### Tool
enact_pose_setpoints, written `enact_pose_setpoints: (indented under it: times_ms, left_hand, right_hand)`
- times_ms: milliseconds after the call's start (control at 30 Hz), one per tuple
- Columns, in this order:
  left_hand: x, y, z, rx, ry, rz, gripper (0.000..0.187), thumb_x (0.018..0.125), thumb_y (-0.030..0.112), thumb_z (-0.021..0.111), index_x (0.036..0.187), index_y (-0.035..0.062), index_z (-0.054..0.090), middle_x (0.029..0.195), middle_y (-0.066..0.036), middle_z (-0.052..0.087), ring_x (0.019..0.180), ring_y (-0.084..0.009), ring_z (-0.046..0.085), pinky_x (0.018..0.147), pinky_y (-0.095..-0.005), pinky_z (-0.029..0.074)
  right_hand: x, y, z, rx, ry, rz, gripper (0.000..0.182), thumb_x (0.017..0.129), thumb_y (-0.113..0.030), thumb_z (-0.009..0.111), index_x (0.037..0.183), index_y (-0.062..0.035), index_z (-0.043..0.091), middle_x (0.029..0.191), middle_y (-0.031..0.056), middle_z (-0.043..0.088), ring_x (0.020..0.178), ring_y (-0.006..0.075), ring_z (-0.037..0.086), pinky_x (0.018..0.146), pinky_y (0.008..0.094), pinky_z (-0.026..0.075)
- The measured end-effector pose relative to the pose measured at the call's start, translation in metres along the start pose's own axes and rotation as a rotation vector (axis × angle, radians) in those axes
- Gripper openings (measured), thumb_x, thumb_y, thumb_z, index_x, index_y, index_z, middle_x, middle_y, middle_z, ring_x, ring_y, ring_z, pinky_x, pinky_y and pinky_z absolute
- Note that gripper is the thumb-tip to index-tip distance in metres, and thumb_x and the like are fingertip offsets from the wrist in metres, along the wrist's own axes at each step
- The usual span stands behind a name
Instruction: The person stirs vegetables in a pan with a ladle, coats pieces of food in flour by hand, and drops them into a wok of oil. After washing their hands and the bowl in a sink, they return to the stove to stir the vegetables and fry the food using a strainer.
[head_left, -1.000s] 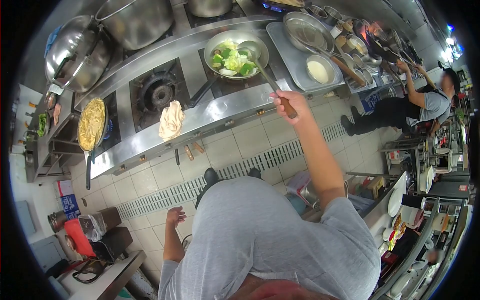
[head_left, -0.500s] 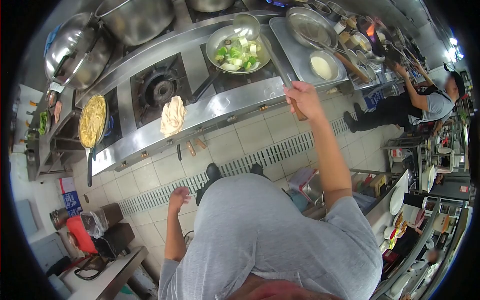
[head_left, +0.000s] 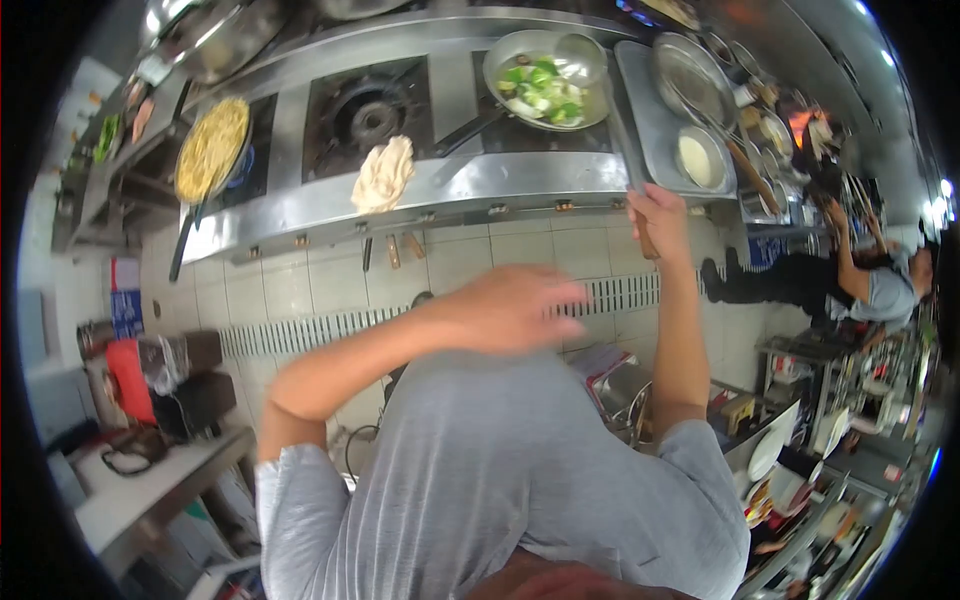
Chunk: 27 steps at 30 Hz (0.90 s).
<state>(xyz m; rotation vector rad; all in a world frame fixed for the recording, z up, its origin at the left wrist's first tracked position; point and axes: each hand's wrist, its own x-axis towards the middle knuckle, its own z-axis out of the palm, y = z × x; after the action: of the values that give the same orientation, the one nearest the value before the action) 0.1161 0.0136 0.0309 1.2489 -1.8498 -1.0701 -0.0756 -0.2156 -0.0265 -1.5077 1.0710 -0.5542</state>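
My right hand (head_left: 660, 225) is closed around the wooden-ended handle of a long ladle (head_left: 620, 125). The ladle's round bowl rests in the far right part of a frying pan (head_left: 497, 62) on the stove. Green and white chopped vegetables (head_left: 545, 92) lie in that pan. My left hand (head_left: 515, 308), blurred by motion, is in front of my body with fingers stretched out and thumb apart, holding nothing. A crumpled cream-coloured cloth (head_left: 383, 175) lies on the stove's front edge, left of the pan's black handle (head_left: 468, 133).
A second pan (head_left: 213, 150) with yellowish food sits on the left burner, its handle over the edge. Between the pans is a bare burner (head_left: 370, 120). A metal tray (head_left: 640, 70) at right holds a bowl of white stuff (head_left: 700, 160). A co-worker (head_left: 870, 285) stands far right.
My left hand has swung up and right across my body. My right hand keeps hold of the ladle, its bowl still in the pan. The view has shifted, so the stove sits higher.
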Motion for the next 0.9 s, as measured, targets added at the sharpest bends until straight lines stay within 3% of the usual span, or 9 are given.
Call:
enact_pose_setpoints:
  times_ms: [33,100,167,367,667,700,800,900]
  left_hand:
    - [0.016,0.046,-0.012,0.009,-0.153,0.073,0.028,0.092,0.022,0.060,0.109,0.0004,0.062,0.103,-0.019,0.062,0.102,-0.0355,0.061,0.085,-0.0469,0.050]
    - [0.038,0.123,-0.029,-0.174,-0.313,0.252,0.020,0.089,0.018,0.059,0.091,-0.0017,0.061,0.080,-0.014,0.061,0.078,-0.0353,0.065,0.076,-0.0502,0.049]
    - [0.023,0.167,-0.037,-0.179,-0.387,0.405,0.021,0.089,0.019,0.059,0.093,-0.0012,0.060,0.081,-0.014,0.061,0.078,-0.0345,0.065,0.076,-0.0495,0.050]
    - [-0.018,0.168,-0.077,0.183,-0.244,0.370,0.024,0.091,0.022,0.059,0.100,0.0003,0.060,0.085,-0.014,0.063,0.080,-0.0320,0.066,0.077,-0.0472,0.052]
    - [-0.015,0.182,-0.073,0.290,-0.256,0.424,0.030,0.092,0.025,0.060,0.112,0.0025,0.060,0.092,-0.013,0.065,0.082,-0.0283,0.068,0.077,-0.0439,0.054]
    - [-0.016,0.183,-0.071,0.290,-0.260,0.439,0.031,0.092,0.026,0.060,0.113,0.0027,0.060,0.093,-0.013,0.065,0.083,-0.0279,0.068,0.077,-0.0435,0.055]
    - [-0.016,0.187,-0.072,0.292,-0.262,0.477,0.033,0.093,0.027,0.060,0.117,0.0035,0.060,0.095,-0.013,0.066,0.083,-0.0267,0.068,0.077,-0.0424,0.056]
    - [-0.021,0.181,-0.078,0.292,-0.217,0.464,0.036,0.094,0.028,0.060,0.120,0.0042,0.060,0.097,-0.013,0.067,0.084,-0.0254,0.069,0.077,-0.0412,0.057]
  right_hand:
    - [0.001,0.002,0.002,0.006,-0.005,0.029,0.016,0.090,-0.015,0.065,0.085,-0.0001,0.065,0.063,0.0011,0.057,0.046,0.0087,0.050,0.042,0.0236,0.041]
    - [0.004,0.007,0.005,0.025,-0.042,0.029,0.016,0.090,-0.016,0.066,0.087,0.0001,0.066,0.064,0.0008,0.058,0.046,0.0084,0.050,0.043,0.0230,0.042]
    - [0.003,0.009,0.003,0.042,-0.038,0.037,0.017,0.090,-0.016,0.067,0.088,0.0008,0.067,0.064,0.0006,0.058,0.046,0.0082,0.050,0.042,0.0225,0.042]
    - [0.006,0.010,-0.001,0.019,0.056,-0.061,0.015,0.089,-0.013,0.066,0.084,0.0012,0.064,0.063,0.0010,0.058,0.045,0.0087,0.051,0.042,0.0247,0.041]
    - [0.021,0.010,0.011,-0.258,0.189,-0.048,0.021,0.085,-0.017,0.068,0.081,0.0024,0.061,0.063,0.0078,0.060,0.044,0.0153,0.056,0.044,0.0338,0.045]
    - [0.017,0.004,0.014,-0.383,0.192,-0.028,0.026,0.083,-0.020,0.069,0.082,0.0046,0.061,0.068,0.0161,0.064,0.054,0.0269,0.064,0.055,0.0392,0.050]
    - [0.031,0.035,0.017,-0.531,0.225,-0.133,0.029,0.082,-0.022,0.069,0.084,0.0060,0.062,0.075,0.0228,0.066,0.071,0.0382,0.067,0.069,0.0439,0.052]
    - [0.025,0.028,0.029,-0.630,0.253,-0.108,0.031,0.080,-0.024,0.070,0.083,0.0067,0.063,0.081,0.0257,0.066,0.084,0.0446,0.063,0.079,0.0468,0.051]
